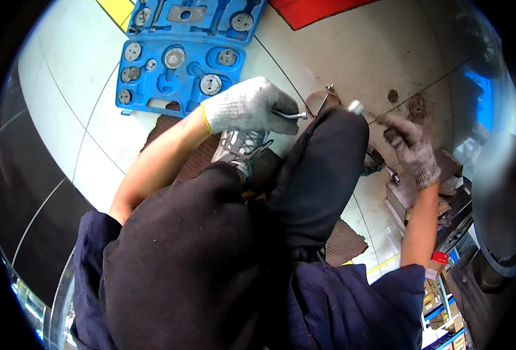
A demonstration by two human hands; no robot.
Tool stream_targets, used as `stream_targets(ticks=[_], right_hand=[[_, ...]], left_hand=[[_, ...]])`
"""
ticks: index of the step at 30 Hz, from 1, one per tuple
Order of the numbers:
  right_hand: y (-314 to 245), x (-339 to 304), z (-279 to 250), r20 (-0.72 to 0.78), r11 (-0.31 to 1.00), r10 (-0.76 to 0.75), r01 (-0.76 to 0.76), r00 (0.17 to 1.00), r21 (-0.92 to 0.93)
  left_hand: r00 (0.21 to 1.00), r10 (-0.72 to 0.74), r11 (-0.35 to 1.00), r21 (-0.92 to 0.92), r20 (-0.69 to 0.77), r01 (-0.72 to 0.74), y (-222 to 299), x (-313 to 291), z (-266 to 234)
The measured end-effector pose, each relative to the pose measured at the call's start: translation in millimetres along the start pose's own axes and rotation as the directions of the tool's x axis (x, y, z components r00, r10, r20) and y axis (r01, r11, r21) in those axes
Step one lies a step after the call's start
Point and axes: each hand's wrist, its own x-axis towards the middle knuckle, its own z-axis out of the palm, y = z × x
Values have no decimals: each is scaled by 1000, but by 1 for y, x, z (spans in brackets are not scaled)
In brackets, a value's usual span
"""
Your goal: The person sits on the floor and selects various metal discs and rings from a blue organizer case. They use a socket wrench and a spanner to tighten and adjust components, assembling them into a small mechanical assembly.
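My left hand [252, 107], in a pale knit glove with dark fingertips, is closed round a slim metal rod tool [293, 116]. Its bright end sticks out to the right past the fingers. To the right of my raised knee, my right hand [412, 149] wears a dirty grey glove, and its fingers are curled and partly blurred. A short silver cylinder [356, 107] shows just left of these fingers, beside the knee. A smeared dark line runs from it toward the hand, and whether the two are joined is unclear.
An opened blue tool case [182, 70] with round metal discs lies beyond my left hand. On the tiled floor are a ring-shaped clamp with a screw [322, 100], a small dark disc [393, 95] and a rusty round part [417, 106]. Ribbed brown cardboard [344, 242] lies under me.
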Motion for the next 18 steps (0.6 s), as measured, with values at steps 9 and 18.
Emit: stream_targets(ticks=[9,18], right_hand=[[-115,26,-22,461,612,-21,376,887,-695],[-107,44,-1,416,722,-2,289,909,-629]], left_hand=[[877,24,962,228,480,-151,31,26,13],[944,-107,992,-24,311,120,20,11,5]])
